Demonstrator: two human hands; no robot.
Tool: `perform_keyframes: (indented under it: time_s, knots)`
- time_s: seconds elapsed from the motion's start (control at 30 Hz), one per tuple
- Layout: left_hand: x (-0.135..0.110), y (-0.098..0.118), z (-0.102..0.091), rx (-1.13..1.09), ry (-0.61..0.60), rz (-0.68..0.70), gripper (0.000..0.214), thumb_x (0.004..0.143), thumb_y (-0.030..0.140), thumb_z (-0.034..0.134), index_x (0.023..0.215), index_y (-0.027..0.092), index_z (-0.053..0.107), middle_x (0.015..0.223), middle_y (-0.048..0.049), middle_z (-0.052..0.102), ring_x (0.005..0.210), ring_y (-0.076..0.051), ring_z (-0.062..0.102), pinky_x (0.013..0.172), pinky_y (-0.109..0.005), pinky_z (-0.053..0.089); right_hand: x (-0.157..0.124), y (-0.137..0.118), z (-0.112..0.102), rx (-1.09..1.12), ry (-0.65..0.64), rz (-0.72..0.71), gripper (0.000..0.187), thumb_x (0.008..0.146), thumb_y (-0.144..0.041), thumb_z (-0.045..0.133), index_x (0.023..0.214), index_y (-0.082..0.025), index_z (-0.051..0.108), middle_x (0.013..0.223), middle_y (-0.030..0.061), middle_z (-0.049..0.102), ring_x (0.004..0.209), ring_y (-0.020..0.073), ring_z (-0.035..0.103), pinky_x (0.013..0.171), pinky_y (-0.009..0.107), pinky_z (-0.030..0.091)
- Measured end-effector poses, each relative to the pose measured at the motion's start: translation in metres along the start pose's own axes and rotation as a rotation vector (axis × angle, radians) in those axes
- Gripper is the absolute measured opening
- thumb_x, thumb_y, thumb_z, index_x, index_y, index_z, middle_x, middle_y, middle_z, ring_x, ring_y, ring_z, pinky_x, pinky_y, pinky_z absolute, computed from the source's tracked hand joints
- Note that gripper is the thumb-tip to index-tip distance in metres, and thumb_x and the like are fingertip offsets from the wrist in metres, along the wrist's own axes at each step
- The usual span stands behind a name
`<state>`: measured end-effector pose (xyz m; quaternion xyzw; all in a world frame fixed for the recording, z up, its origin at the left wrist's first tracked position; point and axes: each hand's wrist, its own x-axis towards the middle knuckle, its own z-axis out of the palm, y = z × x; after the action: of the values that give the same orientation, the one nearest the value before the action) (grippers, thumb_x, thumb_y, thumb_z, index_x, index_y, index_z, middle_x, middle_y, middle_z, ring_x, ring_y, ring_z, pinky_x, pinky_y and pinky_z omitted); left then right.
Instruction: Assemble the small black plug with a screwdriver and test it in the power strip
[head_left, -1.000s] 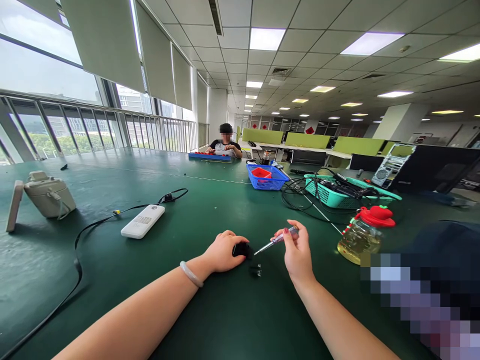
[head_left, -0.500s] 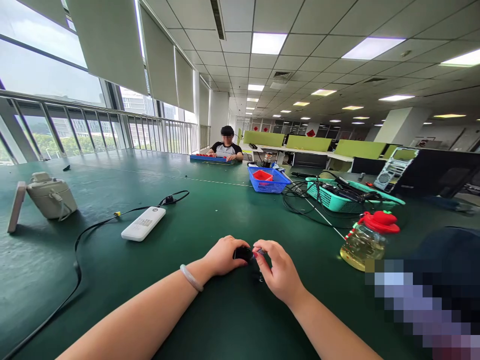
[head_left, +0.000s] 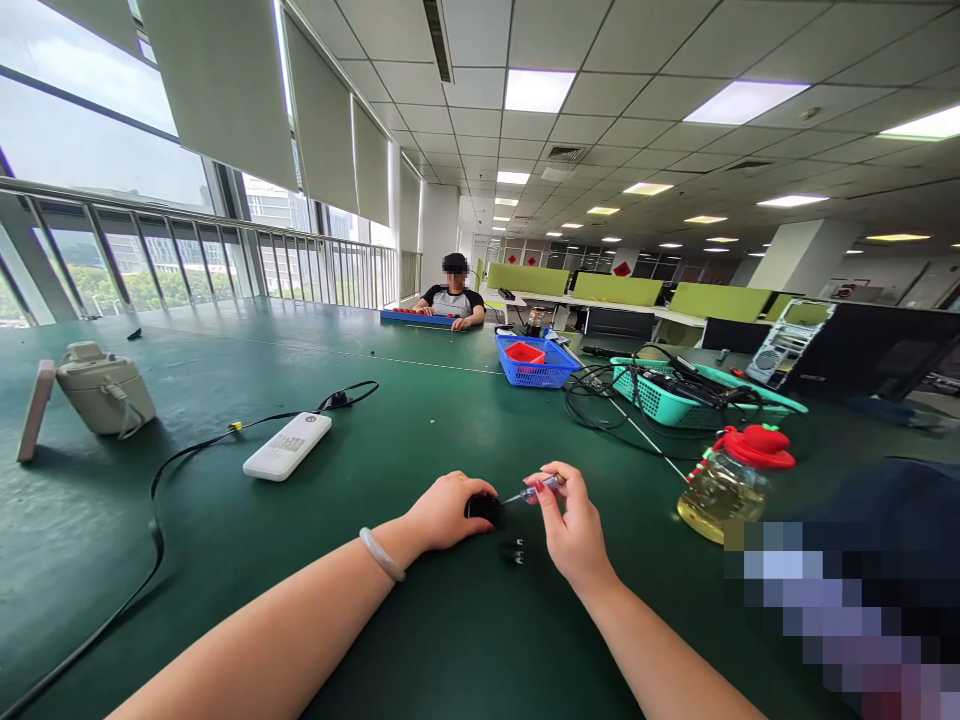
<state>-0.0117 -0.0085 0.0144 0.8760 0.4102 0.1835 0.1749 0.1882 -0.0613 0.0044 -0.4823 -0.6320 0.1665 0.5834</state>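
My left hand (head_left: 450,512), a pale bangle on its wrist, is closed around a small black rounded object (head_left: 481,507) on the green table; fingers and glare-free dark colour hide its kind. My right hand (head_left: 574,530) pinches a small screwdriver (head_left: 541,489) by its clear purplish handle. The metal shaft points left, its tip at or very close to the right side of the black object; contact cannot be made out. Just below, between the hands, lies a small dark piece with silvery metal parts (head_left: 518,551), apart from both hands.
A white power bank (head_left: 288,447) and a black cable (head_left: 161,470) lie to the left. On the right stand a red-lidded jar (head_left: 724,490), a teal basket (head_left: 660,400) of cables and a blue basket (head_left: 536,373). Across the table sits a person (head_left: 454,298).
My right hand has drawn back slightly to the right and up, so the screwdriver's shaft and the small piece below show more plainly. My left hand keeps its hold on the black object.
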Motion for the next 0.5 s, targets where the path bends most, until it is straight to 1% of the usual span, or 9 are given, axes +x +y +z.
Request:
perform_keyframes:
  time_s: [0.1, 0.17, 0.27, 0.37, 0.43, 0.5]
  knots:
    - [0.000, 0.001, 0.000, 0.009, -0.012, -0.005, 0.043, 0.073, 0.035, 0.073, 0.114, 0.026, 0.065, 0.101, -0.0044, 0.069, 0.097, -0.024, 0.060, 0.089, -0.035, 0.046, 0.001, -0.001, 0.001, -0.063, -0.053, -0.041, 0.018, 0.095, -0.037, 0.047, 0.108, -0.026, 0.050, 0.097, 0.0060, 0.072, 0.087, 0.0222, 0.070, 0.079, 0.037, 0.054]
    - [0.000, 0.002, -0.001, 0.012, -0.017, -0.007, 0.043, 0.074, 0.035, 0.073, 0.115, 0.027, 0.065, 0.102, -0.0037, 0.069, 0.097, -0.023, 0.060, 0.088, -0.034, 0.046, 0.001, -0.001, 0.000, -0.111, -0.046, -0.084, 0.017, 0.095, -0.034, 0.045, 0.109, -0.025, 0.050, 0.096, 0.0062, 0.072, 0.089, 0.0223, 0.070, 0.078, 0.036, 0.055]
    - [-0.001, 0.002, -0.002, 0.013, -0.014, -0.013, 0.043, 0.074, 0.035, 0.074, 0.115, 0.027, 0.065, 0.101, -0.0033, 0.069, 0.096, -0.022, 0.060, 0.086, -0.032, 0.047, 0.001, -0.002, -0.002, -0.135, 0.022, -0.167, 0.016, 0.097, -0.030, 0.042, 0.110, -0.024, 0.048, 0.094, 0.0061, 0.072, 0.088, 0.0211, 0.070, 0.077, 0.035, 0.056]
    - [-0.002, 0.003, -0.002, 0.024, -0.011, -0.013, 0.044, 0.074, 0.035, 0.074, 0.116, 0.027, 0.065, 0.100, -0.0032, 0.069, 0.096, -0.022, 0.060, 0.085, -0.031, 0.047, -0.003, -0.007, -0.002, -0.114, 0.092, -0.281, 0.016, 0.097, -0.024, 0.041, 0.113, -0.024, 0.047, 0.096, 0.0068, 0.069, 0.089, 0.0198, 0.068, 0.079, 0.036, 0.056]
    - [-0.002, 0.003, -0.002, 0.034, -0.012, -0.003, 0.044, 0.074, 0.035, 0.075, 0.115, 0.027, 0.065, 0.100, -0.0032, 0.069, 0.095, -0.022, 0.061, 0.085, -0.032, 0.046, -0.005, -0.012, -0.001, -0.128, 0.073, -0.365, 0.019, 0.097, -0.020, 0.042, 0.114, -0.024, 0.047, 0.098, 0.0071, 0.067, 0.091, 0.0194, 0.068, 0.080, 0.036, 0.056]
    - [-0.002, 0.004, -0.002, 0.043, -0.007, 0.009, 0.043, 0.074, 0.036, 0.075, 0.115, 0.027, 0.065, 0.100, -0.0032, 0.069, 0.095, -0.023, 0.061, 0.085, -0.032, 0.046, -0.007, -0.016, 0.001, -0.175, 0.015, -0.454, 0.022, 0.096, -0.016, 0.043, 0.116, -0.024, 0.048, 0.100, 0.0069, 0.067, 0.094, 0.0199, 0.067, 0.082, 0.036, 0.056]
